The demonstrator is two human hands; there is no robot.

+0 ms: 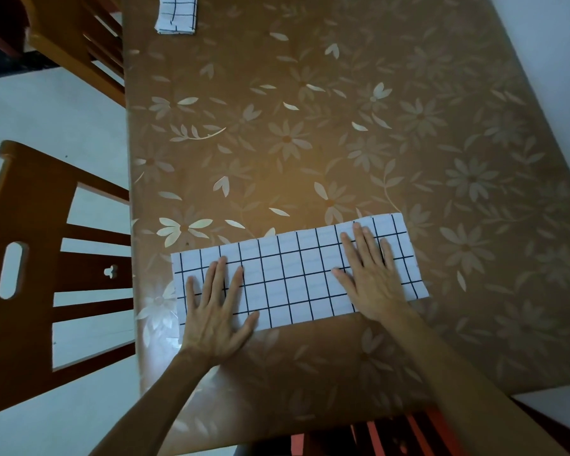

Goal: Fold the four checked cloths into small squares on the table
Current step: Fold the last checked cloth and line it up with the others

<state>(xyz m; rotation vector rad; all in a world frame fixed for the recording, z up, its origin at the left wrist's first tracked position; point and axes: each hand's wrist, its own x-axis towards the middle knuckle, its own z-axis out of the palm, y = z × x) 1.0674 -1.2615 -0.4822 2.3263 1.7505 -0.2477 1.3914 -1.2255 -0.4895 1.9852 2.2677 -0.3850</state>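
Note:
A white cloth with a dark checked grid lies folded into a long strip near the table's front edge. My left hand presses flat on the strip's left part, fingers spread. My right hand lies flat on its right part, fingers stretched toward the far edge. Neither hand grips anything. A second checked cloth, folded small, rests at the table's far left, partly cut off by the top of the view.
The table wears a brown cover with a pale flower pattern. Two wooden chairs stand along its left side, one near and one far. A red striped seat shows below the front edge.

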